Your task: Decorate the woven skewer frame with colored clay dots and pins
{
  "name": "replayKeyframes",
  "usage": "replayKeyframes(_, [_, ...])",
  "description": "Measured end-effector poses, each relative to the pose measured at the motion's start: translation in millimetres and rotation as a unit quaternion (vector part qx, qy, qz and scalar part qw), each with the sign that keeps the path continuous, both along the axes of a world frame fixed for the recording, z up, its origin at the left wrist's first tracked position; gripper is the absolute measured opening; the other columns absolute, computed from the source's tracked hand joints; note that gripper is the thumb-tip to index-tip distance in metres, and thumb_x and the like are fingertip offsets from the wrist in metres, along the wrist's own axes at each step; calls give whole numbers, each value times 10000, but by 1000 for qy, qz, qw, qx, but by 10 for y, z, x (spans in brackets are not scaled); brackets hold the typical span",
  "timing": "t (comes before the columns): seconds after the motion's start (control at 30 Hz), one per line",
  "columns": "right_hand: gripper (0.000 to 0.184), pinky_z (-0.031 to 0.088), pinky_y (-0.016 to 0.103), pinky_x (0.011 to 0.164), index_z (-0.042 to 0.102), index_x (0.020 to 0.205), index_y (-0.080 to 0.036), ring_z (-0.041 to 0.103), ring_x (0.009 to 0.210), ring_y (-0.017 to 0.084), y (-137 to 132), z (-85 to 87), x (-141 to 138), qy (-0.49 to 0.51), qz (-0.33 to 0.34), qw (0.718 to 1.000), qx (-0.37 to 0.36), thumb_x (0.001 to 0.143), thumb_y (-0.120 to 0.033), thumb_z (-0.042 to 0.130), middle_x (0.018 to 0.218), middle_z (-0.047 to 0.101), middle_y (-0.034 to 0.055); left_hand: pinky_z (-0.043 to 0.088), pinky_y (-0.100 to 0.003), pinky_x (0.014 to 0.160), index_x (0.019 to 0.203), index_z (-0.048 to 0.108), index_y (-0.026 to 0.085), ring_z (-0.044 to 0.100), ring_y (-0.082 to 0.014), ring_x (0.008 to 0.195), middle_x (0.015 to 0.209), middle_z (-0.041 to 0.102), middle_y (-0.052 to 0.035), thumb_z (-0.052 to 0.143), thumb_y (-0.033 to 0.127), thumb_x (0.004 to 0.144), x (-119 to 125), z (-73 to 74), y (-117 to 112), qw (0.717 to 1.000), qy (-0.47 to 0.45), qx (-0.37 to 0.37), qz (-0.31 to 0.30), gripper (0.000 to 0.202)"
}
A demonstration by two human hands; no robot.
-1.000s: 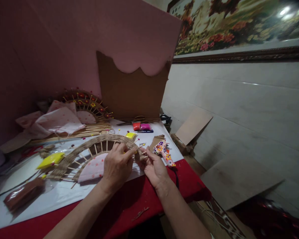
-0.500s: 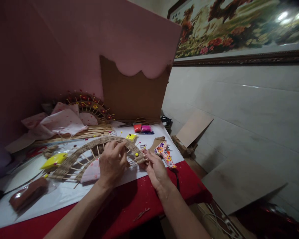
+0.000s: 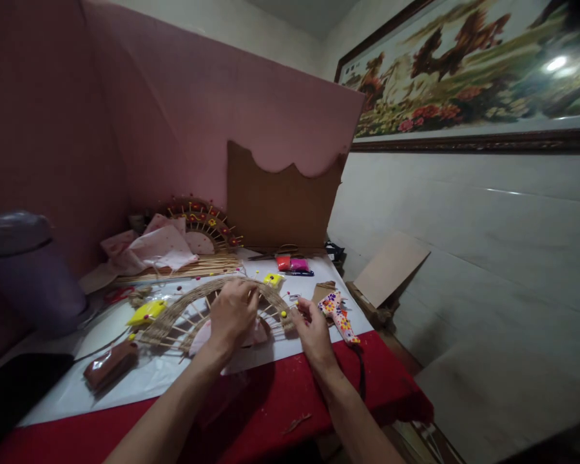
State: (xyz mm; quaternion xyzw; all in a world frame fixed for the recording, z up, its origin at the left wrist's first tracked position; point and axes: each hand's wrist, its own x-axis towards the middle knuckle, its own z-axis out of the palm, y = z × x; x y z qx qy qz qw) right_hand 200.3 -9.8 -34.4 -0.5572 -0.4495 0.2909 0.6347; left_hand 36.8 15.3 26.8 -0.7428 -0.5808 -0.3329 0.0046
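A fan-shaped craft frame (image 3: 176, 314) of thin sticks, with a twine-wrapped outer band and a pink spotted cloth piece at its inner arc, lies on the white sheet. My left hand (image 3: 234, 312) is closed over the band near its top, its fingertips partly hidden. At the frame's right end, my right hand (image 3: 315, 332) pinches the edge with thumb and fingers. Beside those fingers a yellow ball (image 3: 283, 314) tips one stick. Just right of this hand lies a flower-patterned glue gun (image 3: 338, 316).
Yellow clay packs (image 3: 147, 312), a brown clay pack (image 3: 111, 366) and red and magenta packs (image 3: 291, 263) lie around the frame. Behind stand a decorated fan (image 3: 207, 222) and a brown cardboard (image 3: 283, 203). A purple bottle (image 3: 33, 270) is at left; the red table edge (image 3: 415, 399) is at right.
The view has shifted, so the scene sits lower and farther right, and the bottle has come into sight. Both hands stay at the frame; the right fingers have moved slightly at its end.
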Motion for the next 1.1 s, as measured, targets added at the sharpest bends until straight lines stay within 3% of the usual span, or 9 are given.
replayKeyframes(0.1, [328,344,416,963,630,1006,-163,522,1083,279,-91,154,-87,-125,-23,992,2,722,-326,648,1093,622,133,421,-264,667,914,686,250,622,-197,843,904,702,-44,436,312,847,-241,167,15,992,55,-100,54,266])
replayKeyframes(0.2, [283,302,434,984,652,992,-167,470,1145,311,-183,342,-155,-289,-46,956,21,761,-326,618,1154,596,164,422,-300,625,918,694,232,646,-256,825,916,711,-98,434,318,820,-437,208,19,979,106,-153,87,291])
replayKeyframes(0.33, [131,394,406,779,688,763,-205,603,860,293,-279,551,-137,-443,-18,896,-37,761,-326,636,844,682,140,437,-329,615,803,721,194,655,-301,815,866,713,-149,450,268,781,-528,117,17,974,130,-171,74,282])
replayKeyframes(0.43, [293,386,373,636,663,596,-190,613,650,265,-325,691,-61,-523,-61,845,-88,786,-405,606,585,640,127,451,-347,648,803,727,171,652,-314,849,878,711,-172,438,287,797,-512,58,11,973,146,-169,62,311])
replayKeyframes(0.6, [388,361,333,592,681,705,-184,610,621,223,-209,893,102,-603,-147,781,-66,876,-454,461,662,673,135,464,-371,674,816,728,140,653,-328,858,894,706,-195,429,365,828,-463,15,9,971,158,-162,75,375])
replayKeyframes(0.67, [356,367,325,604,685,749,-180,612,658,220,-57,908,174,-600,-117,789,-65,879,-428,466,703,681,130,467,-378,675,809,727,127,657,-333,844,874,706,-203,426,389,830,-446,-3,18,971,159,-159,84,401])
replayKeyframes(0.73, [315,381,316,626,695,766,-183,615,706,220,138,875,247,-605,-35,794,-46,878,-380,477,751,689,115,469,-382,678,802,727,120,658,-336,838,861,706,-207,410,389,835,-428,-18,29,971,158,-154,91,417])
replayKeyframes(0.9, [149,409,279,744,701,913,-224,601,868,184,627,705,374,-619,108,777,19,818,-253,590,959,678,57,472,-380,671,774,728,139,664,-322,819,848,710,-192,368,340,842,-383,-12,14,973,155,-142,93,418])
replayKeyframes(1.1, [463,397,295,832,644,1102,-262,541,968,199,984,540,286,-640,258,718,95,653,-256,755,1058,621,53,469,-363,669,757,730,145,666,-292,776,807,712,-177,356,347,848,-371,13,-59,972,168,-128,99,435])
